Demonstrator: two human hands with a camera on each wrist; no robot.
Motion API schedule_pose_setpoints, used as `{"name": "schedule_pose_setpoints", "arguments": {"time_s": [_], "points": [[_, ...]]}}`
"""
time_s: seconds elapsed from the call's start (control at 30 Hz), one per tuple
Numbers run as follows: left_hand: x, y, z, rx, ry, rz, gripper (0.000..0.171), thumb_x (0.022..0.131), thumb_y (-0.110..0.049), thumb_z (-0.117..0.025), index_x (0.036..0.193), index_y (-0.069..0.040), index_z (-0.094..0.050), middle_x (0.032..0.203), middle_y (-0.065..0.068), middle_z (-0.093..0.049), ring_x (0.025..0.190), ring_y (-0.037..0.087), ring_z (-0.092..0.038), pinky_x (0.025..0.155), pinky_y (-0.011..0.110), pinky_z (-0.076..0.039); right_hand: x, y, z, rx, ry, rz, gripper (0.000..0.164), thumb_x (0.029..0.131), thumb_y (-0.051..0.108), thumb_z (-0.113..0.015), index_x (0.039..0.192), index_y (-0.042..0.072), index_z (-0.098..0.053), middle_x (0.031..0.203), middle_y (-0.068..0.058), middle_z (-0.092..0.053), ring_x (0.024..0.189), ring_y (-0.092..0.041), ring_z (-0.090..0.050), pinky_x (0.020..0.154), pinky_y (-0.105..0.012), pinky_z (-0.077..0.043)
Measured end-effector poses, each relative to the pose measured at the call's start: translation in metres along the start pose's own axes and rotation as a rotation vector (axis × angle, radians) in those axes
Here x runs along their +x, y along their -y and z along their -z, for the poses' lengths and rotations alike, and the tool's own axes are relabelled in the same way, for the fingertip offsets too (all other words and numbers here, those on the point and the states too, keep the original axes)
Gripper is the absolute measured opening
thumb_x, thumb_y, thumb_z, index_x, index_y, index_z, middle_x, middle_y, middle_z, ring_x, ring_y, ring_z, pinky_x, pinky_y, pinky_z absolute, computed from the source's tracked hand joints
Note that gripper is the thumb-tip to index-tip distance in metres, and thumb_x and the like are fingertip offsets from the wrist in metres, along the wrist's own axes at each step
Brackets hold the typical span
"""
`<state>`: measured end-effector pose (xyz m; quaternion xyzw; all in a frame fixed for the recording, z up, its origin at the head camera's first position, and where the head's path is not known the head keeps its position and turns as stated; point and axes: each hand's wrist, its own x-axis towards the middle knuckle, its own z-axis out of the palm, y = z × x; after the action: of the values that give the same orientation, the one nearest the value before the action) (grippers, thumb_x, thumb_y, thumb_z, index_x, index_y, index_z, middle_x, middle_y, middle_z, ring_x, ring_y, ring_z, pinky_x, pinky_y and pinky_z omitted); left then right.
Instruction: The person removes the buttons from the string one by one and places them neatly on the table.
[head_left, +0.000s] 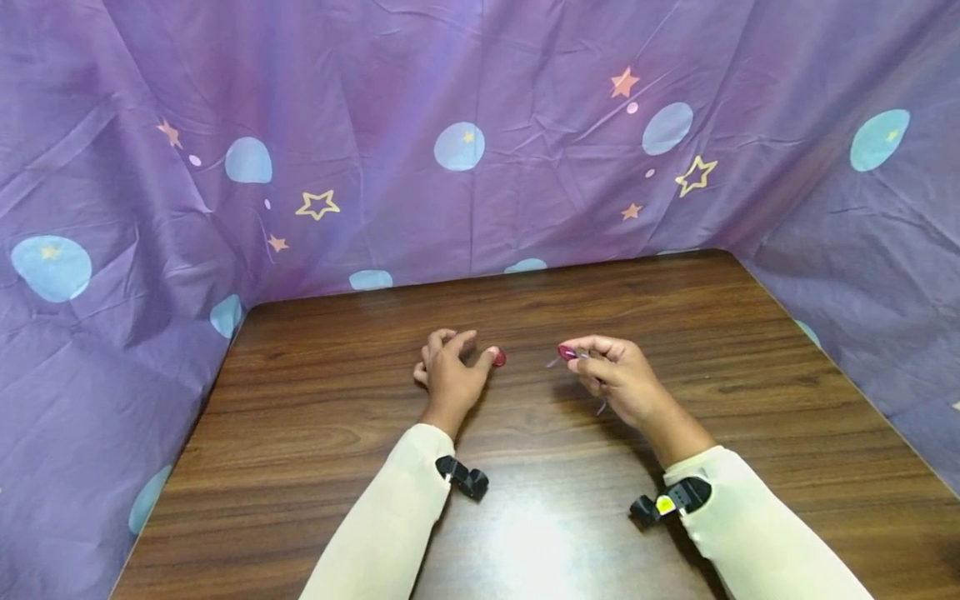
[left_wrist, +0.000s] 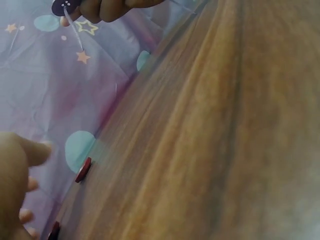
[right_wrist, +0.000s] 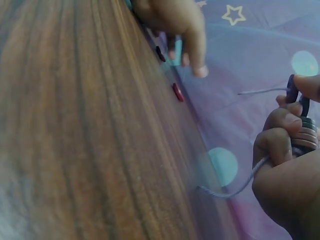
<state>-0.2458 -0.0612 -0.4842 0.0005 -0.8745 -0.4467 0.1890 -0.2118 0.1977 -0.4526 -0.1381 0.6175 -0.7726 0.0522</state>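
My right hand (head_left: 618, 375) pinches a dark red button (head_left: 567, 352) between thumb and fingertips. A pale purple string (right_wrist: 265, 91) pokes out through it, and the string's other end hangs below the hand. Several more buttons (right_wrist: 306, 135) sit stacked on the string within the right hand's curled fingers. My left hand (head_left: 453, 375) hovers over the table with its fingers spread and loosely bent, holding nothing. Close to its thumb a red button (head_left: 500, 358) lies on the table. Another dark button (left_wrist: 54, 231) lies under the left fingers, hidden from the head view.
The brown wood-grain table (head_left: 337, 500) spreads under both hands. Behind it and at its sides hangs a purple cloth (head_left: 375, 100) with stars and blue spots. Each sleeve carries a black wrist camera, one on the left (head_left: 462, 477) and one on the right (head_left: 671, 502).
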Motion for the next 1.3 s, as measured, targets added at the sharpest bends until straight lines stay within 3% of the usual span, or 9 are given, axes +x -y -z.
{"name": "schedule_pose_setpoints", "arguments": {"time_s": [0.13,0.33,0.43,0.5,0.6,0.73,0.9,1.03,1.3], "points": [[-0.002,-0.004,0.000,-0.070,-0.068,-0.101,0.043,0.092,-0.030,-0.088,0.128,-0.008,-0.078,0.139,0.018,-0.061,0.133,0.039,-0.051,0.114,0.067,-0.019,0.000,-0.001,0.000,-0.006,0.008,-0.004,0.044,0.098,-0.012,-0.059,0.106,0.024,-0.083,0.079,0.013,-0.066,0.061,-0.001,-0.047,0.054,-0.015,-0.038],[-0.005,-0.009,-0.001,-0.134,-0.047,-0.176,0.036,0.095,-0.025,-0.086,0.125,-0.008,-0.077,0.139,0.019,-0.061,0.136,0.036,-0.052,0.116,0.064,-0.022,0.000,0.000,-0.002,-0.121,0.005,0.015,0.039,0.100,-0.008,-0.066,0.107,0.026,-0.082,0.072,0.013,-0.058,0.059,-0.001,-0.045,0.052,-0.018,-0.035],[-0.007,-0.013,-0.001,-0.157,-0.032,-0.209,0.032,0.095,-0.022,-0.085,0.122,-0.008,-0.079,0.136,0.017,-0.064,0.134,0.035,-0.054,0.115,0.063,-0.024,-0.001,0.003,-0.003,-0.244,-0.010,0.022,0.021,0.101,-0.002,-0.070,0.112,0.012,-0.081,0.070,0.013,-0.056,0.058,-0.002,-0.044,0.050,-0.021,-0.036],[-0.009,-0.016,0.001,-0.177,-0.004,-0.245,0.027,0.095,-0.021,-0.085,0.118,-0.009,-0.080,0.133,0.016,-0.066,0.132,0.035,-0.056,0.114,0.062,-0.026,-0.001,0.005,-0.004,-0.333,-0.023,0.031,0.016,0.101,0.003,-0.073,0.116,0.002,-0.078,0.074,0.013,-0.065,0.061,-0.002,-0.050,0.052,-0.021,-0.041],[-0.013,-0.024,0.002,-0.212,0.069,-0.306,0.023,0.095,-0.020,-0.085,0.114,-0.009,-0.082,0.132,0.015,-0.068,0.130,0.034,-0.057,0.113,0.059,-0.029,-0.001,0.006,-0.005,-0.420,-0.016,0.067,0.024,0.101,0.005,-0.076,0.119,-0.011,-0.073,0.089,0.012,-0.076,0.074,-0.001,-0.063,0.064,-0.019,-0.052],[-0.016,-0.033,0.003,-0.280,0.188,-0.368,0.026,0.094,-0.020,-0.086,0.117,-0.008,-0.083,0.139,0.016,-0.066,0.129,0.034,-0.056,0.110,0.051,-0.033,0.000,0.002,-0.004,-0.475,0.025,0.106,0.020,0.099,0.002,-0.077,0.115,-0.010,-0.074,0.100,0.008,-0.080,0.089,-0.001,-0.072,0.078,-0.018,-0.059],[-0.016,-0.037,0.003,-0.341,0.303,-0.423,0.032,0.093,-0.016,-0.087,0.122,-0.005,-0.081,0.143,0.015,-0.065,0.133,0.035,-0.056,0.113,0.053,-0.040,0.000,0.000,-0.004,-0.513,0.061,0.109,0.020,0.097,0.001,-0.079,0.113,-0.008,-0.074,0.103,-0.004,-0.080,0.091,0.000,-0.072,0.080,-0.018,-0.061],[-0.015,-0.036,0.004,-0.347,0.349,-0.436,0.031,0.094,-0.014,-0.086,0.122,-0.004,-0.081,0.144,0.015,-0.065,0.136,0.038,-0.055,0.117,0.058,-0.041,0.000,0.000,-0.006,-0.586,0.069,0.121,0.019,0.095,0.001,-0.080,0.112,-0.005,-0.074,0.102,-0.011,-0.078,0.088,0.000,-0.070,0.078,-0.017,-0.060],[-0.014,-0.036,0.006,-0.323,0.403,-0.420,0.030,0.093,-0.016,-0.087,0.122,-0.007,-0.083,0.146,0.012,-0.065,0.142,0.035,-0.052,0.121,0.054,-0.036,-0.001,-0.001,-0.010,-0.701,0.104,0.182,0.017,0.093,-0.001,-0.081,0.109,-0.002,-0.075,0.097,-0.013,-0.077,0.082,-0.001,-0.065,0.073,-0.019,-0.057]]}}
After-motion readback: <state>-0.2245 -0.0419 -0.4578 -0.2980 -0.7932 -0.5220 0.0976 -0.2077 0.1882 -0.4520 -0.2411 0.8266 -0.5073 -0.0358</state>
